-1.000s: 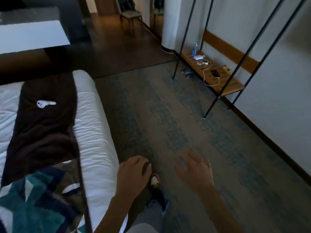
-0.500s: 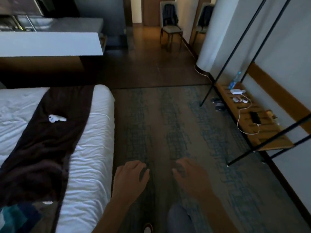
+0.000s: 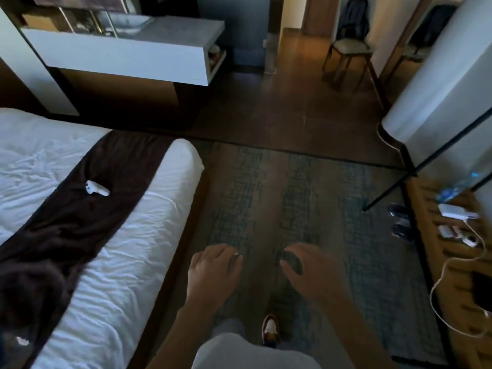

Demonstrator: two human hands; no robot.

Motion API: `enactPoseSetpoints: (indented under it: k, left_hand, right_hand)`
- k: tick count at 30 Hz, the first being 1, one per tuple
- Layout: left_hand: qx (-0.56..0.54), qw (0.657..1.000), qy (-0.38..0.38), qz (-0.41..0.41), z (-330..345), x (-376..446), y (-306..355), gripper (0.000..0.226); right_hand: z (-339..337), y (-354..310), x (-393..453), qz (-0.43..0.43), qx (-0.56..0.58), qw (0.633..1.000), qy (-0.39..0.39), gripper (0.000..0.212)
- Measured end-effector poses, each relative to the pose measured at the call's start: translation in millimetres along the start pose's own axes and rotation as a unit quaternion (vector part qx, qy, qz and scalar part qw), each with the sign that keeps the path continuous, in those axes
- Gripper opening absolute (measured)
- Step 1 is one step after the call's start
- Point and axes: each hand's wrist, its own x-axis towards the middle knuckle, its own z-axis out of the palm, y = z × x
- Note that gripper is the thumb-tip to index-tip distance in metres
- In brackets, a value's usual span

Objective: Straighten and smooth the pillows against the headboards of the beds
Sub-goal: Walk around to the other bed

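Note:
No pillow or headboard shows in this view. A bed (image 3: 127,262) with white sheets fills the left side, its foot end toward the far wall. A dark brown runner (image 3: 80,219) lies across it, with a small white controller (image 3: 97,188) on top. My left hand (image 3: 213,272) hangs over the carpet just right of the bed's edge, fingers loosely curled and holding nothing. My right hand (image 3: 306,265) is beside it over the carpet, fingers apart and empty. My foot in a white and brown shoe (image 3: 270,328) is below the hands.
A patterned grey-blue carpet (image 3: 266,198) runs between the bed and a low wooden bench (image 3: 452,265) with a bottle, chargers, cable and phone. Black rack poles (image 3: 415,177) slant over the bench. A white counter (image 3: 127,57) and a chair (image 3: 348,49) stand ahead.
The view has swung up and left, toward the counter and chair. The bed's patterned blanket has left the frame. Both hands stay low over the carpet, empty.

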Motion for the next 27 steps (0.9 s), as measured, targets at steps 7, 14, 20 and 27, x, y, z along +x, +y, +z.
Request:
enactPoseSetpoints:
  k: [7, 14, 20, 27]
  left_hand:
    - [0.025, 0.996, 0.056, -0.061, 20, 105, 31, 0.018]
    - [0.044, 0.989, 0.1, -0.102, 64, 247, -3, 0.019]
    - [0.044, 0.976, 0.123, -0.174, 81, 384, -27, 0.022]
    - [0.05, 0.964, 0.115, -0.234, 63, 507, -65, 0.026]
  right_hand:
    - [-36, 41, 143, -0.067, -0.005, 0.997, -0.025, 0.053]
    - [-36, 52, 326, -0.138, -0.007, 0.989, -0.047, 0.055]
    - [-51, 43, 490, -0.204, -0.001, 0.975, -0.091, 0.053]
    - [-49, 16, 658, -0.269, 0.003, 0.955, -0.123, 0.057]
